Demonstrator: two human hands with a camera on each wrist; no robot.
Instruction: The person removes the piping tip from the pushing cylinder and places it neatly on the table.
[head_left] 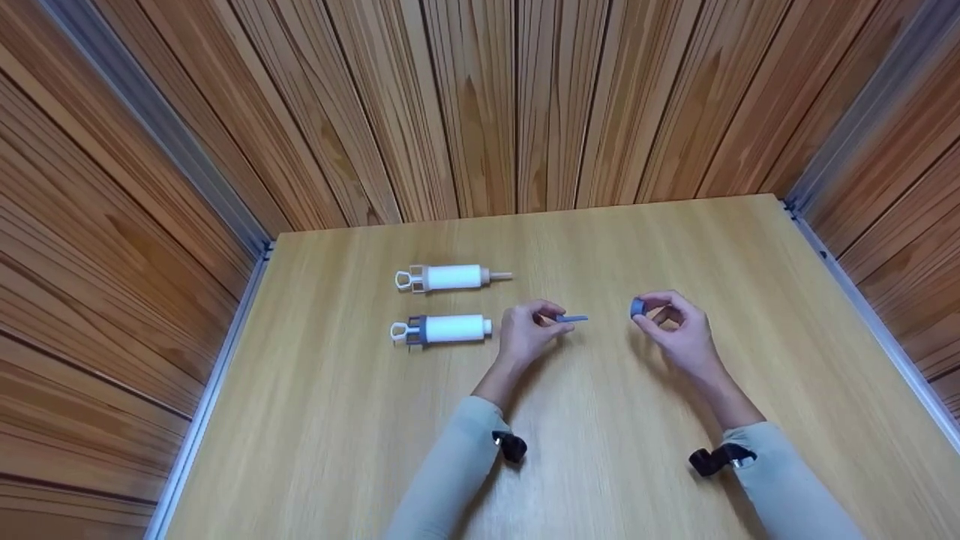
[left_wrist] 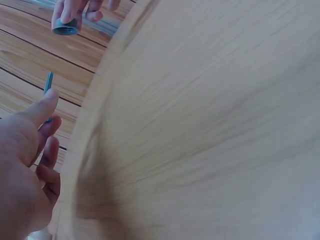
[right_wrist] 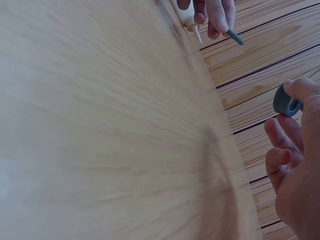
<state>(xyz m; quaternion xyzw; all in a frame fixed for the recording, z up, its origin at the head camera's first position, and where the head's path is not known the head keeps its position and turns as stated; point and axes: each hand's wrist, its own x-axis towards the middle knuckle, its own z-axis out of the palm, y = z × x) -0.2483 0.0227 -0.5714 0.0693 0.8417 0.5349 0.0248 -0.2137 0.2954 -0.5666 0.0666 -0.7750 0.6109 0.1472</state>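
Observation:
In the head view my left hand [head_left: 527,330] pinches a thin blue-grey nozzle [head_left: 574,319], its slim end pointing right. My right hand [head_left: 686,330] holds a short blue-grey threaded ring [head_left: 637,307] between thumb and fingertips. A gap separates the two pieces, and both are above the table. In the left wrist view the ring [left_wrist: 65,28] shows its hollow side. Left of my left hand lies a white syringe-like tube [head_left: 455,328] with a blue-grey collar and a white looped handle. Its right end is a bare white stub.
Behind that tube lies a similar white tube [head_left: 454,277] with beige fittings and a slim beige nozzle at its right end. Wood-plank walls [head_left: 469,112] stand at the back and sides of the wooden table [head_left: 315,450], with metal rails [head_left: 202,397] along the side edges.

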